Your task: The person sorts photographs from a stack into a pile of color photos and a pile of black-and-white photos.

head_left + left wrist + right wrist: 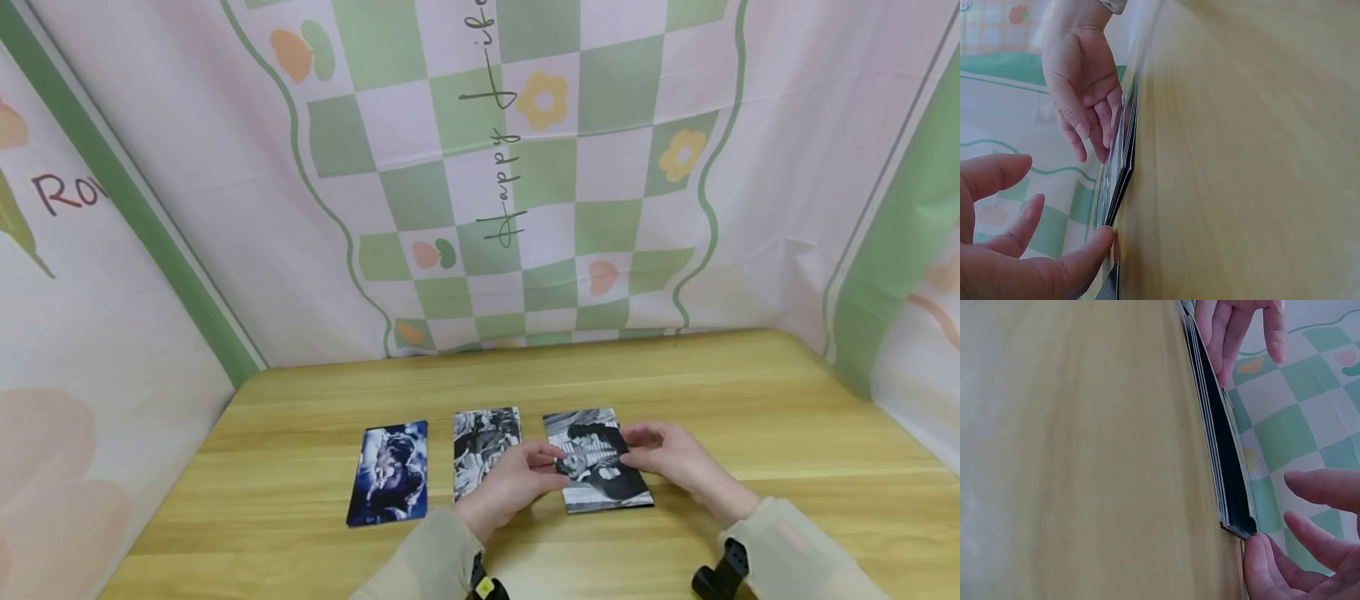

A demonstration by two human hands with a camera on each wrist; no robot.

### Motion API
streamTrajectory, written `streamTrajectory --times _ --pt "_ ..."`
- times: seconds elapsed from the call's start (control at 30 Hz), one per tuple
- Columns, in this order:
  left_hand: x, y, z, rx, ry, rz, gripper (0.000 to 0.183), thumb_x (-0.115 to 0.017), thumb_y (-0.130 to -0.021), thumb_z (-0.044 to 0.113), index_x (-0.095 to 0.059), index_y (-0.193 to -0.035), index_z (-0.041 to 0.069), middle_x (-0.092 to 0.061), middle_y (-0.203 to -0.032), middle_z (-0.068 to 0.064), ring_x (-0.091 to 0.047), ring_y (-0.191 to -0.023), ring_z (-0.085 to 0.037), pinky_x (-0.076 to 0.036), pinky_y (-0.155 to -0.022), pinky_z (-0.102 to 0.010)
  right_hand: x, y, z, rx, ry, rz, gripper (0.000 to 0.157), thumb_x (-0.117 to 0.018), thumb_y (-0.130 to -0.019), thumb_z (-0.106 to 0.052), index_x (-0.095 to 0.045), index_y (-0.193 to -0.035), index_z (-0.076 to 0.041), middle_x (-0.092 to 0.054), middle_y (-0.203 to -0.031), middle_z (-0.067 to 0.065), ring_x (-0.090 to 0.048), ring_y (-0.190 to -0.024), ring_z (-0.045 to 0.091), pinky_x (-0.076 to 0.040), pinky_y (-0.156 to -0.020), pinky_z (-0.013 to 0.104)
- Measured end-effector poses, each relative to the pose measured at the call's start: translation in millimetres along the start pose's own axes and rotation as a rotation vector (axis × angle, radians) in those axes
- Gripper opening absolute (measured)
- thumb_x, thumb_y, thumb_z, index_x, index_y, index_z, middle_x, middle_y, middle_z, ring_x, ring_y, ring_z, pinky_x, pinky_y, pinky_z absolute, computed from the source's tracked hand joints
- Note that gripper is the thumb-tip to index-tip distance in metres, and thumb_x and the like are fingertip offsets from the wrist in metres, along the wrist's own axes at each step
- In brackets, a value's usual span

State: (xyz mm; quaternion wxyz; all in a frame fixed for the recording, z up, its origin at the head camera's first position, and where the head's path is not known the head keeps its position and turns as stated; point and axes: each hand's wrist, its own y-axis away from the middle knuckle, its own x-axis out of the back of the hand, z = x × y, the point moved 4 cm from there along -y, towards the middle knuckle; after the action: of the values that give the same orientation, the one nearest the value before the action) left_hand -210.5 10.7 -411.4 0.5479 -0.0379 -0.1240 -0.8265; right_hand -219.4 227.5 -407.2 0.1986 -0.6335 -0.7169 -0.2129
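Three small stacks of photo cards lie in a row on the wooden table. The right stack [609, 492] shows a black-and-white picture of people. My left hand [513, 483] touches its left edge, fingers apart, and partly covers the middle stack [483, 437]. At its right edge is my right hand [675, 458], the fingers loosely spread. In the left wrist view a left digit meets the end of the layered stack [1121, 165]. The right wrist view shows a dark gap between the upper and lower cards [1216, 450], with right fingertips [1257, 550] at the near corner.
The left stack [390, 475], bluish on top, lies left of the middle one. Behind the wooden table [300, 417] hangs a printed cloth [517, 175] with green checks, and more cloth stands at both sides. Dark wrist devices [722, 571] sit by the sleeves.
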Motion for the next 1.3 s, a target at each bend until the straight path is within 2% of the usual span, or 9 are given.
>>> streamTrajectory --times 0.3,0.47,0.73,0.83,0.97,1.1,1.23,1.3 --pt "-1.2 1.6 3.4 -0.006 -0.017 0.003 0.029 -0.071 -0.08 0.003 -0.064 -0.108 0.003 -0.062 -0.115 -0.012 -0.059 -0.105 -0.022 -0.053 -0.09 -0.034 0.4 2.6 -1.2 -0.008 -0.033 0.01 0.045 -0.07 -0.08 -0.006 -0.054 -0.117 0.015 -0.059 -0.114 0.031 -0.063 -0.096 0.029 -0.054 -0.075 0.025" --pt "-2.0 1.4 3.7 -0.001 -0.011 0.01 0.028 -0.072 -0.08 0.003 -0.065 -0.107 0.004 -0.063 -0.113 -0.01 -0.06 -0.103 -0.02 -0.053 -0.089 -0.035 0.8 4.0 -1.3 -0.006 -0.047 0.021 0.044 -0.069 -0.081 -0.004 -0.054 -0.117 0.016 -0.06 -0.113 0.031 -0.062 -0.098 0.032 -0.053 -0.073 0.021" --pt "-3.3 1.6 4.7 -0.006 -0.025 0.022 0.028 -0.072 -0.08 0.007 -0.067 -0.108 0.008 -0.063 -0.11 -0.006 -0.059 -0.103 -0.02 -0.053 -0.088 -0.035 4.9 4.0 -3.0 -0.023 -0.041 0.06 0.042 -0.068 -0.083 -0.005 -0.055 -0.117 0.014 -0.059 -0.116 0.031 -0.062 -0.104 0.038 -0.057 -0.076 0.029" --pt "-3.8 2.0 5.3 -0.017 -0.02 0.028 0.031 -0.072 -0.081 0.007 -0.066 -0.111 0.009 -0.064 -0.113 -0.005 -0.06 -0.104 -0.021 -0.053 -0.088 -0.035 6.0 4.5 -4.0 -0.029 -0.03 0.075 0.042 -0.069 -0.083 -0.007 -0.055 -0.117 0.013 -0.059 -0.117 0.03 -0.062 -0.102 0.036 -0.056 -0.074 0.027" --pt "-4.2 1.8 6.0 -0.043 0.026 0.047 0.036 -0.071 -0.08 0.004 -0.064 -0.116 0.006 -0.064 -0.115 -0.006 -0.061 -0.104 -0.02 -0.054 -0.087 -0.032 6.9 5.9 -5.9 -0.037 -0.026 0.088 0.042 -0.069 -0.083 -0.01 -0.056 -0.117 0.012 -0.06 -0.116 0.029 -0.064 -0.096 0.03 -0.054 -0.069 0.023" --pt "-4.0 1.5 6.2 -0.066 0.115 0.07 0.036 -0.067 -0.081 -0.003 -0.062 -0.116 0.0 -0.065 -0.107 -0.008 -0.062 -0.096 -0.014 -0.055 -0.084 -0.028 5.5 6.9 -7.9 -0.048 -0.051 0.088 0.042 -0.07 -0.082 -0.009 -0.056 -0.117 0.011 -0.061 -0.115 0.028 -0.065 -0.093 0.026 -0.055 -0.067 0.023" --pt "-1.3 0.7 5.2 -0.096 0.193 0.122 0.03 -0.063 -0.083 -0.005 -0.063 -0.113 -0.005 -0.065 -0.101 -0.012 -0.062 -0.086 -0.011 -0.056 -0.077 -0.027 3.7 7.2 -8.2 -0.038 -0.091 0.083 0.042 -0.069 -0.082 -0.005 -0.056 -0.117 0.012 -0.061 -0.113 0.027 -0.064 -0.087 0.017 -0.056 -0.066 0.024" --pt "0.5 0.7 4.7 -0.107 0.202 0.147 0.029 -0.063 -0.083 -0.004 -0.064 -0.112 -0.004 -0.065 -0.102 -0.012 -0.062 -0.083 -0.01 -0.055 -0.074 -0.028 3.3 7.3 -7.9 -0.033 -0.116 0.071 0.042 -0.069 -0.082 -0.005 -0.055 -0.118 0.013 -0.061 -0.112 0.025 -0.062 -0.085 0.013 -0.056 -0.067 0.024"
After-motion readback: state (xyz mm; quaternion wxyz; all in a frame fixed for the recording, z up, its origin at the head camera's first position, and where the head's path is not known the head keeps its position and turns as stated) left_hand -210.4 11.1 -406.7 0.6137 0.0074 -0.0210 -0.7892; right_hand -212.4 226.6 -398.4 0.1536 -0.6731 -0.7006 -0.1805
